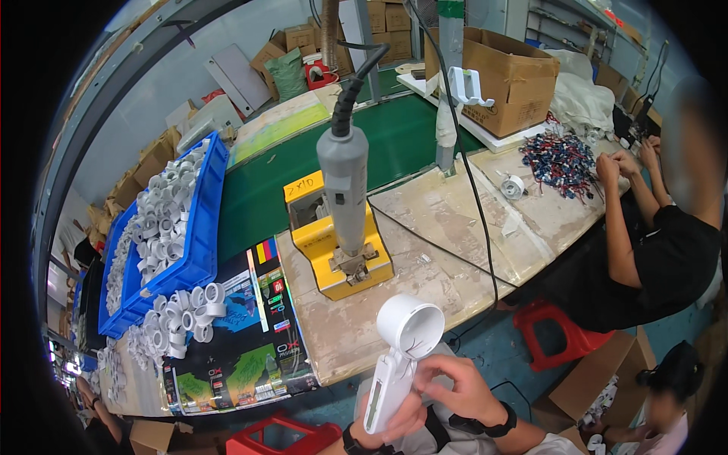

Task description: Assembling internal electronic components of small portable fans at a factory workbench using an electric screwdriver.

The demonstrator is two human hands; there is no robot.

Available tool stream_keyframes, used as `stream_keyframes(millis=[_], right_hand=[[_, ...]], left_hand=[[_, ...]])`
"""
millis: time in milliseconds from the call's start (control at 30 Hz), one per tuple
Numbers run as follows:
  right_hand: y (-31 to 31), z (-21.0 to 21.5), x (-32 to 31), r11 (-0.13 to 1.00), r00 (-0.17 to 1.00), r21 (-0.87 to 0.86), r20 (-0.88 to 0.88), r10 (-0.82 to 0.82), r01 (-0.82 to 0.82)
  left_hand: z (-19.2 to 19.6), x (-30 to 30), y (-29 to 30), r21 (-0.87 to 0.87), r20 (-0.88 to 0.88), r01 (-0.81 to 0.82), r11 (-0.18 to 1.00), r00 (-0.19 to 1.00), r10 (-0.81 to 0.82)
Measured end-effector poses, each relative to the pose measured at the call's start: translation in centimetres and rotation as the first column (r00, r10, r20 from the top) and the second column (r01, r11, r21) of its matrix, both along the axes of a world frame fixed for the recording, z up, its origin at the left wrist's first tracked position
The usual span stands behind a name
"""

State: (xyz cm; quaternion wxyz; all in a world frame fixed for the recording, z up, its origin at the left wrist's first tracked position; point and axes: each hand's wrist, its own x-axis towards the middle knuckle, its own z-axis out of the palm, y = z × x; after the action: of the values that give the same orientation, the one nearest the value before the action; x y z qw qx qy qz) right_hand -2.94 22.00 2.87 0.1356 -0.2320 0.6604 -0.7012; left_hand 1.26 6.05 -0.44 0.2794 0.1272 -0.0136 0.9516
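Observation:
In front of me is a white plastic handheld fan housing (384, 388), with an open round ring at its top and a long dark slot in its handle. My left hand (403, 422) is wrapped around the lower handle. Thin dark red wires (415, 350) run inside the ring toward the handle. My right hand (464, 388) is at the handle's right side, just under the ring, with thumb and fingers drawn together; what they pinch is hidden. Beyond, a grey corded power screwdriver (345, 189) stands upright in a yellow holder (353, 285).
Left, a blue crate (199, 262) holds white rings, with more white rings (182, 318) beside it. A green conveyor belt (265, 182) runs behind. A black cable (485, 220) hangs over the bench. A co-worker (660, 243) sits right, near a wire pile (561, 163). Red stools (557, 334) stand below.

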Motion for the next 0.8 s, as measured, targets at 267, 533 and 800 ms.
stream_keyframes(millis=[267,533,800], right_hand=[[-0.1,1.2,0.6,0.999,0.998,0.032,-0.059,0.024,-0.023],[0.0,1.0,0.8,0.999,0.984,0.043,-0.178,0.012,-0.005],[0.2,1.2,0.5,0.998,0.984,0.033,-0.163,0.065,-0.061]], left_hand=[[-1.4,-0.7,0.9,0.196,-0.256,0.111,0.974,0.965,-0.059],[-1.4,-4.2,3.4,0.354,-0.742,0.494,0.794,0.665,-0.083],[-2.8,-6.2,4.3,0.086,-0.974,0.845,0.528,0.182,-0.132]])
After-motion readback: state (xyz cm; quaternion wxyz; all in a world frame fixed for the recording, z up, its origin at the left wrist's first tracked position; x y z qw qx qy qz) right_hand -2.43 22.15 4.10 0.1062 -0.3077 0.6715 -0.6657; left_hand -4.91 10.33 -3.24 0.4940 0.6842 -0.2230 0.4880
